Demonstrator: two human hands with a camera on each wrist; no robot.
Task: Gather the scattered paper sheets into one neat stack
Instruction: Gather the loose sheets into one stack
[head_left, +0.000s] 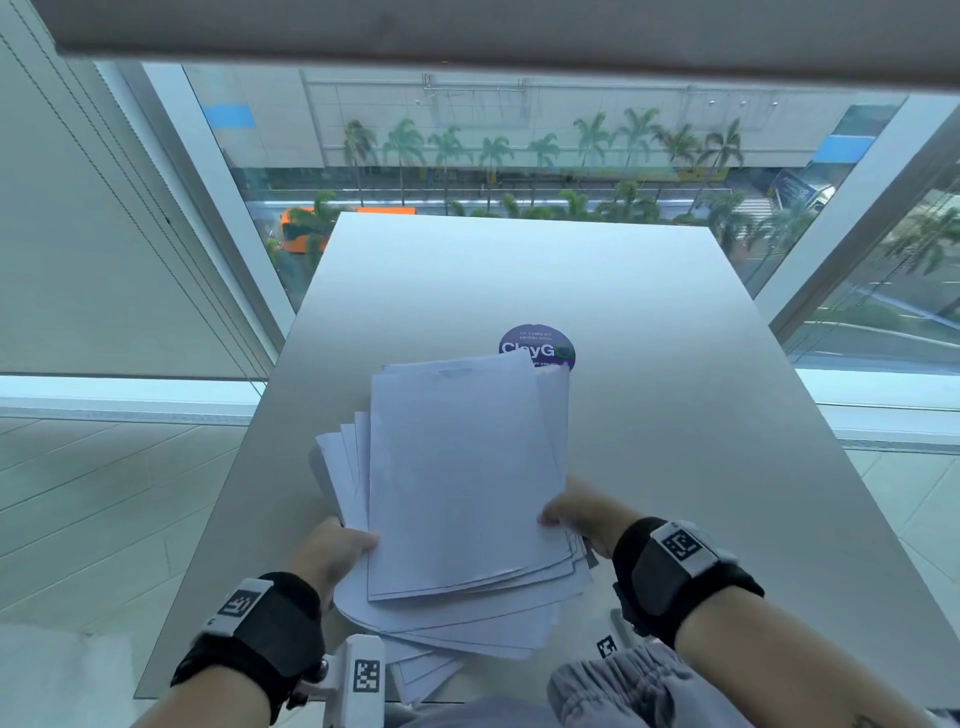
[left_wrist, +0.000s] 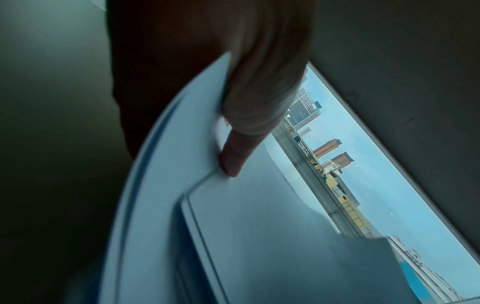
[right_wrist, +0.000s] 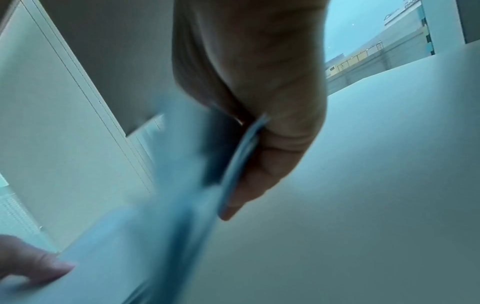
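A loose, fanned pile of white paper sheets (head_left: 457, 488) is held above the near part of the grey table (head_left: 649, 364). My left hand (head_left: 337, 551) grips its left edge, thumb on top; in the left wrist view the thumb (left_wrist: 233, 160) presses on the sheets (left_wrist: 259, 236). My right hand (head_left: 576, 512) pinches the right edge; in the right wrist view the thumb (right_wrist: 272, 164) lies along the blurred paper edge (right_wrist: 241, 156). The sheets' corners stick out unevenly at the left and bottom. A few lower sheets (head_left: 415, 675) hang past the table's near edge.
A round purple sticker (head_left: 540, 345) lies on the table just beyond the sheets, partly covered by them. Windows run behind and beside the table, with a street and palm trees below. Pale floor tiles (head_left: 104, 493) lie to the left.
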